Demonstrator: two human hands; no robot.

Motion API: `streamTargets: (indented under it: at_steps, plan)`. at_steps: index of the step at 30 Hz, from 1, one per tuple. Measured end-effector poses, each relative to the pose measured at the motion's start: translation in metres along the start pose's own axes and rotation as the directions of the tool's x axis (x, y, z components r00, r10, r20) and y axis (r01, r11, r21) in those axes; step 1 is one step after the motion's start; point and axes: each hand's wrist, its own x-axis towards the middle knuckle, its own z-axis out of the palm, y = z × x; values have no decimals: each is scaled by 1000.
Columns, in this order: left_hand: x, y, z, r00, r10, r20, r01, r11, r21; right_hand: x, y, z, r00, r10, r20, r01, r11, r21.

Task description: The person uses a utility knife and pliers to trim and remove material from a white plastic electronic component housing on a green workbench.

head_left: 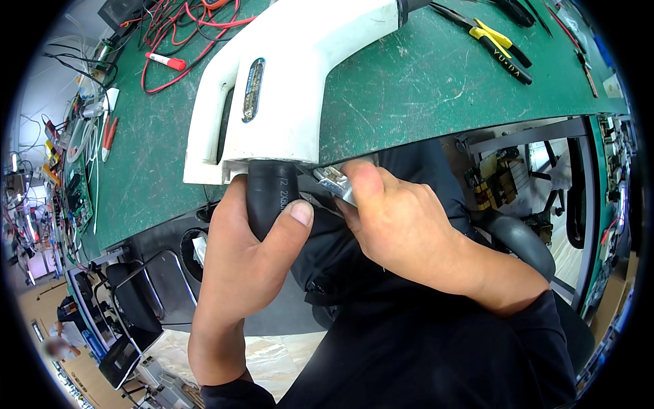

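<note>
The white housing (pixel 286 82) lies on the green surface (pixel 422 88), its end overhanging the near edge. The left hand (pixel 248 266) is clamped around the black cable (pixel 269 198) leaving that end. Just beside it, the right hand (pixel 402 225) pinches a small metal part (pixel 334 183) under the housing.

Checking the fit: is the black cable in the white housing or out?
In. The black cable, gripped by the left hand, runs up into the white housing base.

A white housing (pixel 286 88) with a black hose (pixel 269 194) lies on the green bench top (pixel 422 82), near red leads (pixel 184 27).
</note>
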Motion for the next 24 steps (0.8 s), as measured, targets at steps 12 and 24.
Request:
streamTargets:
  at_steps: [12,24]
  plan:
    - [1,-2,-1,1000,-6,9,6,1000,11,-1,2,3,1000,-8,-13,8,1000,15]
    - [-1,6,0,998,-56,-11,57,995,87,-1,3,12,988,-65,-143,69,997,27]
